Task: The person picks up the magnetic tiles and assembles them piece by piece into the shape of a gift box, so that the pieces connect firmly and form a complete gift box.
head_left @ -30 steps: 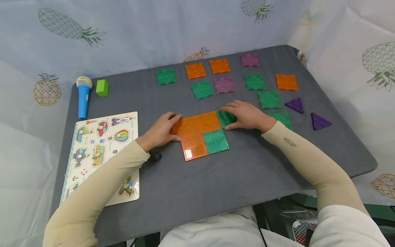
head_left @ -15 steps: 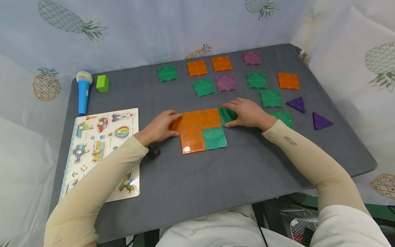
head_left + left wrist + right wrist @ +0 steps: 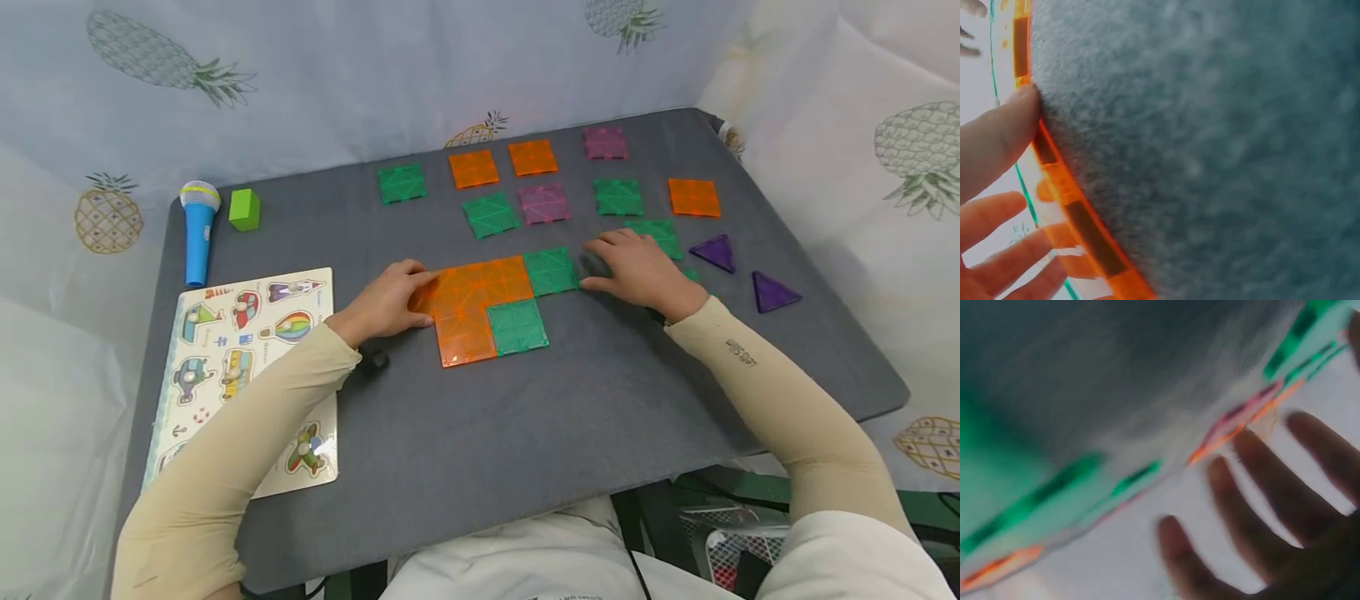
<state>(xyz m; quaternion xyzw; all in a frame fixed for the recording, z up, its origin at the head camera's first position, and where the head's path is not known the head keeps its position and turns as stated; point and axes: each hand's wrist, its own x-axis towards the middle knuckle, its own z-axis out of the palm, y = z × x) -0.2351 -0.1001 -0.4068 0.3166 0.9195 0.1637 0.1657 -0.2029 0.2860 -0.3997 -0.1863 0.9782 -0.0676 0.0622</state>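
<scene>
In the head view, orange square tiles [image 3: 465,337] lie joined edge to edge in an L shape. One green tile [image 3: 517,327] fits inside its corner; another green tile [image 3: 551,271] extends the top row rightward. My left hand [image 3: 382,304] holds the left end of the orange row, thumb [image 3: 1025,103] against the tile edge and fingers partly seen through orange plastic [image 3: 1091,237] in the left wrist view. Just right of the upper green tile, my right hand [image 3: 645,271] hovers with loosely bent, spread fingers [image 3: 1260,469] and nothing in them.
Loose green, orange [image 3: 694,197] and pink [image 3: 543,203] squares lie behind the joined tiles, with purple triangles [image 3: 776,292] at right. On the left are a picture board [image 3: 247,333], a blue toy microphone [image 3: 198,237] and a green block [image 3: 244,209].
My right hand has let go of the upper green tile and moved right, leaving that tile beside the orange row. My left hand has stayed at the row's left end.
</scene>
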